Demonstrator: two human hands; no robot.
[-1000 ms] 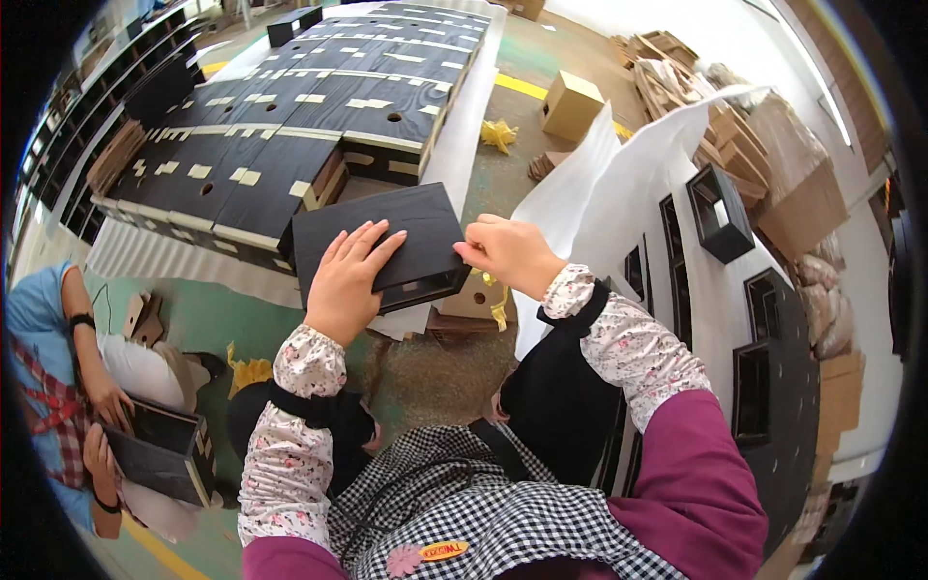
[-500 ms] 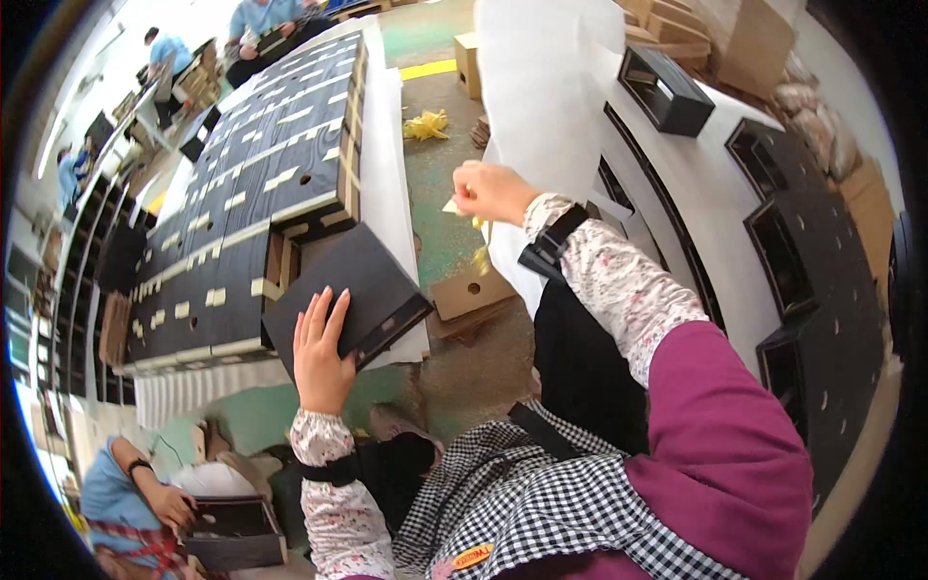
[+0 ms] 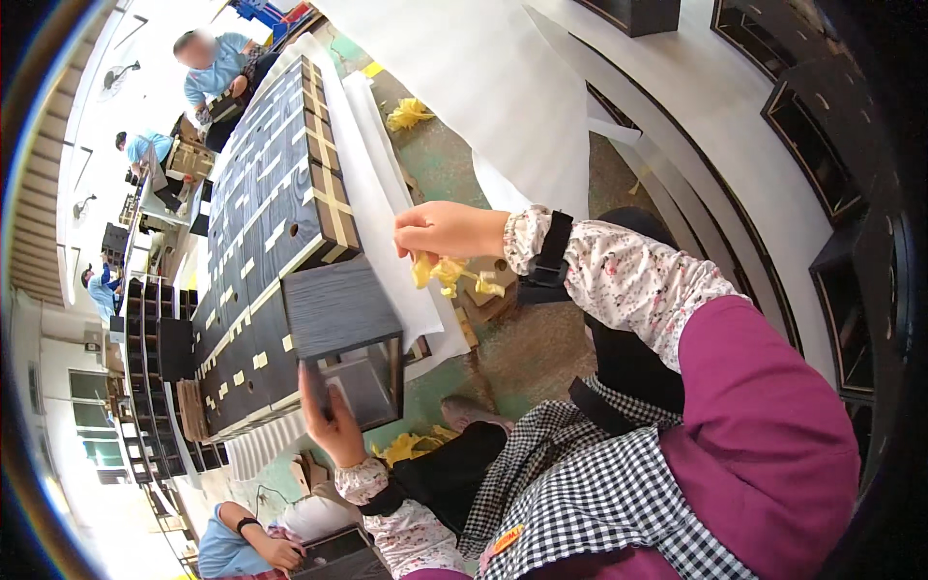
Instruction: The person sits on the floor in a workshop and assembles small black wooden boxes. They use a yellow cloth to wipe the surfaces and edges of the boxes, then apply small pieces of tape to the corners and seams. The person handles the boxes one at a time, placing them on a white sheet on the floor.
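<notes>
Toward eight o'clock from the middle of the view, the black box (image 3: pixel 350 319) is tilted, its open side turned toward the wearer, close against the near end of the taped boxes (image 3: pixel 256 237) at nine to ten o'clock. On its lower left edge, the left hand (image 3: pixel 333 425) seems to pinch the wall, thumb at the open side and fingers along the outside, though some fingers are hidden. Near the centre, toward eleven, the right hand (image 3: pixel 447 230) is clear of the box with its fingers curled together; yellow tape (image 3: pixel 447 274) shows right beneath them, but whether they pinch any of it I cannot tell.

The step in hand looks like turning the box one-handed while the right hand deals with tape. I judge that the next move calls for a steady left grip and a right hand free of scraps before it touches the box.

At six o'clock, an orange badge (image 3: pixel 506 539) on the checked apron (image 3: pixel 580 493) carries lettering, too small and slanted to read surely. No label shows on the box, and the pale strips (image 3: pixel 259 361) across the taped boxes show no legible writing.
</notes>
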